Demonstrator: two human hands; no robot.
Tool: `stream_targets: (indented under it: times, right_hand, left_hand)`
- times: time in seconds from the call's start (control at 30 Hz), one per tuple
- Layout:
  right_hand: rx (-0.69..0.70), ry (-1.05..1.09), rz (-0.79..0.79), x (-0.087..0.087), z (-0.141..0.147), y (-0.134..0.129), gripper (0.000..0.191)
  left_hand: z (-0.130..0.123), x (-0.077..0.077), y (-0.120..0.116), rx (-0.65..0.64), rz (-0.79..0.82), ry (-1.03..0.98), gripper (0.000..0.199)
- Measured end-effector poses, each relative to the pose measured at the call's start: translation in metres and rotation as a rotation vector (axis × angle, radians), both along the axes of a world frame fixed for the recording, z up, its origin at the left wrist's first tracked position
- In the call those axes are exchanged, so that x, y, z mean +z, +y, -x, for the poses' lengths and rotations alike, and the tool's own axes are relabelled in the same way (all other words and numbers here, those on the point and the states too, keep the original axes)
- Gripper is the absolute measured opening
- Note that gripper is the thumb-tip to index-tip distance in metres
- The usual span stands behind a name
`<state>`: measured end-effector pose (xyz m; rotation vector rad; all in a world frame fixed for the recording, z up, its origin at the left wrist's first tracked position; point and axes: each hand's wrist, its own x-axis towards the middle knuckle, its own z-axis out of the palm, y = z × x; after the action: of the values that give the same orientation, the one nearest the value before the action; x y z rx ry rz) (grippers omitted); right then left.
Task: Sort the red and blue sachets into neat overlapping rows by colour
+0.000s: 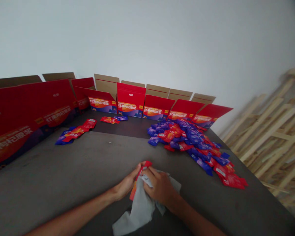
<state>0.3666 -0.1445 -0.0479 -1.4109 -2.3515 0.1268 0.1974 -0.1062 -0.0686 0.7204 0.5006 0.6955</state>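
Near the front middle of the table, my left hand (127,184) is closed on a red and orange sachet (133,191), held up at a slant. My right hand (159,185) grips a light grey cloth (141,209) and presses it against the sachet's face. The cloth hangs down below both hands and covers much of the sachet. Beyond my right hand lies a large heap of purple and red sachets (179,134), which spreads down the right side of the table.
Open red cartons (130,101) line the back of the dark table (108,157). Larger red cartons (29,121) stand along the left. Small groups of sachets (76,131) lie before them, with others (110,120) at the back. Wooden slats (272,131) stand beyond the right edge.
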Motion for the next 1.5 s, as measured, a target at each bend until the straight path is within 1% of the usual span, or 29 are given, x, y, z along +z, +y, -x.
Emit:
stream_targets:
  times: [0.1, 0.2, 0.3, 0.43, 0.53, 0.6, 0.67, 0.77, 0.87, 0.97, 1.07, 1.17, 1.27, 1.33, 1.43, 1.5]
  right_hand:
    - [-0.122, 0.055, -0.034, -0.001, -0.005, 0.007, 0.029]
    - [-0.149, 0.066, -0.035, -0.001, -0.008, 0.01, 0.027]
    - [-0.063, 0.055, -0.03, 0.0, -0.009, 0.009, 0.028]
    - [0.138, -0.022, 0.022, 0.004, -0.008, 0.002, 0.027]
    - [0.249, -0.078, 0.064, 0.007, -0.006, -0.002, 0.026]
    - [0.271, -0.088, 0.064, 0.007, -0.005, -0.003, 0.025]
    - [0.223, -0.071, 0.029, 0.005, -0.004, -0.001, 0.025]
    - [0.057, 0.014, -0.063, 0.002, -0.007, 0.005, 0.026]
    - [-0.084, 0.133, -0.15, 0.003, -0.016, 0.012, 0.022]
    - [-0.151, 0.243, -0.213, 0.007, -0.026, 0.017, 0.016]
    - [-0.165, 0.325, -0.203, 0.008, -0.03, 0.02, 0.015]
    - [-0.123, 0.39, -0.143, 0.006, -0.028, 0.019, 0.015]
    - [-0.02, 0.41, -0.086, 0.004, -0.023, 0.017, 0.015]
    - [0.072, 0.399, -0.057, 0.002, -0.019, 0.014, 0.016]
    - [0.198, 0.349, -0.016, -0.001, -0.012, 0.009, 0.018]
    - [0.234, 0.32, 0.003, -0.005, -0.007, 0.005, 0.02]
  left_hand:
    - [-0.001, 0.005, -0.001, -0.035, -0.014, -0.033, 0.053]
    - [-0.001, 0.008, -0.002, 0.008, -0.035, -0.028, 0.049]
    - [-0.001, 0.004, 0.0, 0.028, 0.002, -0.02, 0.047]
    - [0.0, -0.002, 0.001, 0.079, 0.035, 0.006, 0.047]
    - [0.0, 0.001, 0.001, 0.085, 0.041, 0.032, 0.048]
    - [0.0, 0.005, 0.001, 0.094, 0.037, 0.042, 0.048]
    - [-0.001, 0.008, 0.001, 0.132, 0.017, 0.053, 0.046]
    - [-0.002, 0.012, 0.002, 0.176, 0.001, 0.079, 0.044]
    - [-0.002, 0.014, 0.005, 0.176, 0.009, 0.134, 0.046]
    - [-0.001, 0.018, 0.007, 0.195, 0.02, 0.19, 0.04]
    - [0.001, 0.023, 0.006, 0.241, 0.06, 0.176, 0.03]
    - [0.001, 0.026, 0.004, 0.272, 0.096, 0.136, 0.023]
    - [0.0, 0.024, 0.002, 0.298, 0.088, 0.123, 0.023]
    - [-0.001, 0.021, 0.001, 0.334, 0.034, 0.125, 0.023]
    - [-0.004, 0.014, 0.0, 0.384, -0.123, 0.166, 0.02]
    - [-0.005, 0.01, -0.002, 0.385, -0.188, 0.203, 0.022]
